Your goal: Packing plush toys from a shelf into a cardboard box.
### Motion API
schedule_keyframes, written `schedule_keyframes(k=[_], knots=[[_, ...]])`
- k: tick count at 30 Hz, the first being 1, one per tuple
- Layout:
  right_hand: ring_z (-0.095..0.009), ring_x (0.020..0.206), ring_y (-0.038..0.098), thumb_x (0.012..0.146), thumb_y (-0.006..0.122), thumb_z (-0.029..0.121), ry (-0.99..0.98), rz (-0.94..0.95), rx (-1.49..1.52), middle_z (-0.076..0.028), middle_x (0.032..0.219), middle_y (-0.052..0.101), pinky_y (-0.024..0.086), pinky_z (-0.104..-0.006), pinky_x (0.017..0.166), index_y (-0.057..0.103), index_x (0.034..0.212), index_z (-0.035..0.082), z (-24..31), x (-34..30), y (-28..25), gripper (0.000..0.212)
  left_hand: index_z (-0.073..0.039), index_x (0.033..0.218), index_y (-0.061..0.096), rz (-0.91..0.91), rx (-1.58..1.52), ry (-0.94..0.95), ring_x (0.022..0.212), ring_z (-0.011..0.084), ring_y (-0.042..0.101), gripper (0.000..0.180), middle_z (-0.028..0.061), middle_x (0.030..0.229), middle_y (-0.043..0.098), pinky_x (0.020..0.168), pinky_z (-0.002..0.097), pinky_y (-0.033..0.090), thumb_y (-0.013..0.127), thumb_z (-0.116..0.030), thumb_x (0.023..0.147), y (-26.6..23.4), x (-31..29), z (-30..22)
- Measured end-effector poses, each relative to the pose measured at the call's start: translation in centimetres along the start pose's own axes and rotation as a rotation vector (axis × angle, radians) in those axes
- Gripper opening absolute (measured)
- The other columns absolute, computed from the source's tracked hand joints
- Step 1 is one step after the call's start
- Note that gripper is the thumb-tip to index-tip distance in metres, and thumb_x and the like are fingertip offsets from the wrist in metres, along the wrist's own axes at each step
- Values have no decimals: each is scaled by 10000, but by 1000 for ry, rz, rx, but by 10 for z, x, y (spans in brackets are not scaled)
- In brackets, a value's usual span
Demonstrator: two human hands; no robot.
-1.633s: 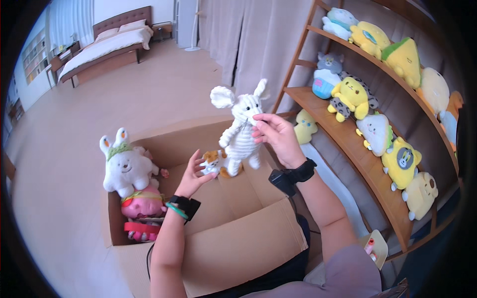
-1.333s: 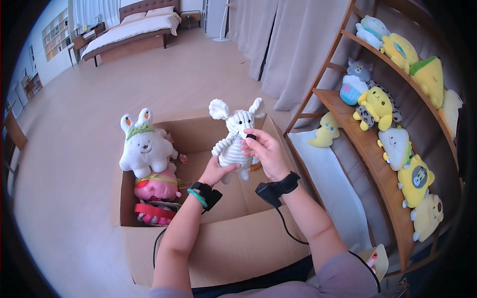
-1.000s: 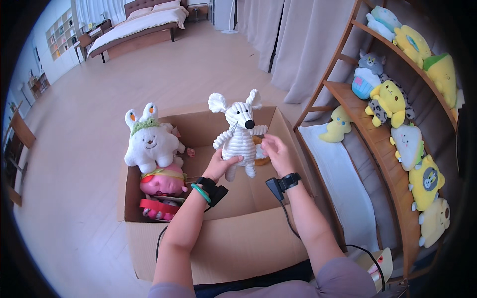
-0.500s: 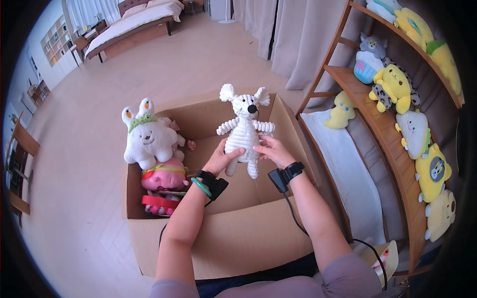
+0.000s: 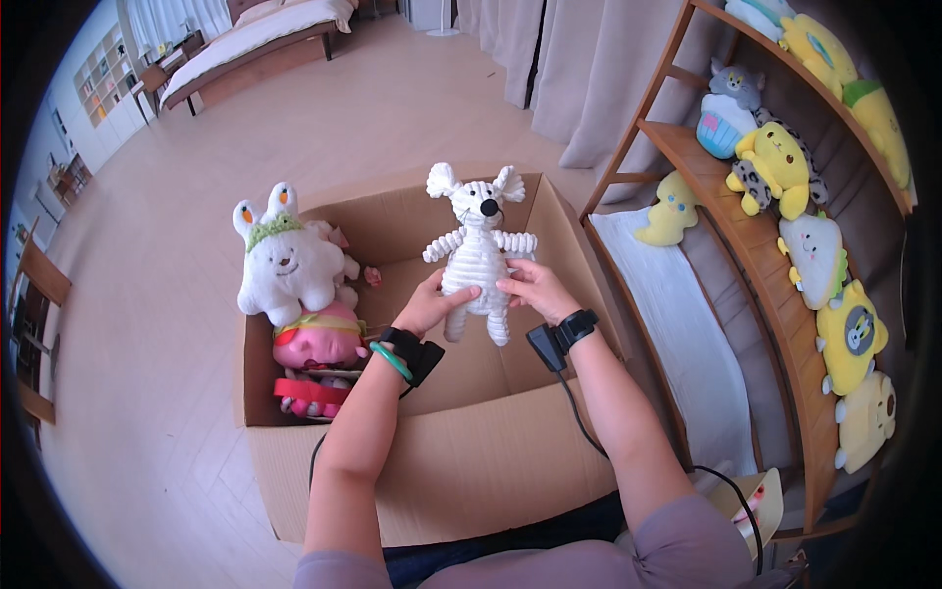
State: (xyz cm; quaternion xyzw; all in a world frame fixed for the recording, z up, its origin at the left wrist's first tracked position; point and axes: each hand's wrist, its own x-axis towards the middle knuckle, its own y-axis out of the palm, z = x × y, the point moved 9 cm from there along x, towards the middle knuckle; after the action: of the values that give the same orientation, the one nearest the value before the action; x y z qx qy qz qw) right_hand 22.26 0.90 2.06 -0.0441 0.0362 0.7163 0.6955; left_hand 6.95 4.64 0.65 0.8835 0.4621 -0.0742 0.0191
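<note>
Head view. A: Item one: article and location?

B: Plush mouse [image 5: 476,263], white, ribbed, round-eared, black-nosed. It is being held over the opening of a cardboard box [image 5: 471,481].

A: Grip?

B: Two-handed, closed on the toy. The left hand [image 5: 424,304] is grasping the lower body from the left, thumb lying across the belly. The right hand [image 5: 540,290] is pinching the opposite flank, thumb in front, other fingers partly hidden.

A: Long axis?

B: Running head to feet, up and down the view: head pointing away from the person, feet pointing back toward them. Exact tilt: cannot tell. Face turning toward the camera side.

A: Bearing from the grip?

B: The torso is sitting between the hands. Head, chest and both outstretched arms are extending beyond the grip; legs are dangling below it. Nearer hand: neither, both are touching.

A: Surroundings, by side?

B: Left: a white plush with orange-marked ears [image 5: 285,265], resting on a pink plush [image 5: 319,344] at the box's left end. Right: a wooden shelf unit [image 5: 677,145], bearing a row of plush toys [image 5: 814,260]; the right hand is lying on that side, well apart from it.
</note>
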Motion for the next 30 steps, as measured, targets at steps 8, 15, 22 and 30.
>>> schedule_keyframes(k=[8, 15, 22, 30], knots=[[-109, 769, 569, 785, 659, 223, 5, -7, 2, -64, 920, 602, 473, -241, 639, 509, 1146, 28, 1, -2, -1, 437, -48, 1164, 483, -4, -1, -8, 908, 113, 523, 543, 25, 1018, 571, 780, 273, 410, 694, -328, 749, -2, 2, 6], [-121, 822, 576, 787, 656, 242, 22, -4, 25, -74, 960, 599, 480, -254, 677, 506, 1152, 34, -1, -3, -2, 446, -63, 1195, 434, 21, -18, -55, 910, 128, 523, 592, 29, 1037, 557, 761, 288, 413, 705, -321, 735, -1, 5, 13], [-112, 856, 567, 794, 652, 244, 41, 9, 4, -67, 983, 593, 476, -253, 701, 486, 1171, 19, -5, -1, -2, 469, -57, 1197, 429, 22, -41, -65, 950, 142, 520, 621, 42, 1045, 556, 807, 315, 414, 718, -328, 720, -3, 6, 17], [-112, 857, 566, 793, 654, 235, 50, 15, 6, -69, 991, 589, 479, -250, 693, 483, 1174, 18, -5, -2, -1, 471, -54, 1209, 421, 22, -20, -52, 947, 150, 524, 634, 50, 1050, 556, 812, 317, 416, 718, -326, 720, -1, 4, 13]])
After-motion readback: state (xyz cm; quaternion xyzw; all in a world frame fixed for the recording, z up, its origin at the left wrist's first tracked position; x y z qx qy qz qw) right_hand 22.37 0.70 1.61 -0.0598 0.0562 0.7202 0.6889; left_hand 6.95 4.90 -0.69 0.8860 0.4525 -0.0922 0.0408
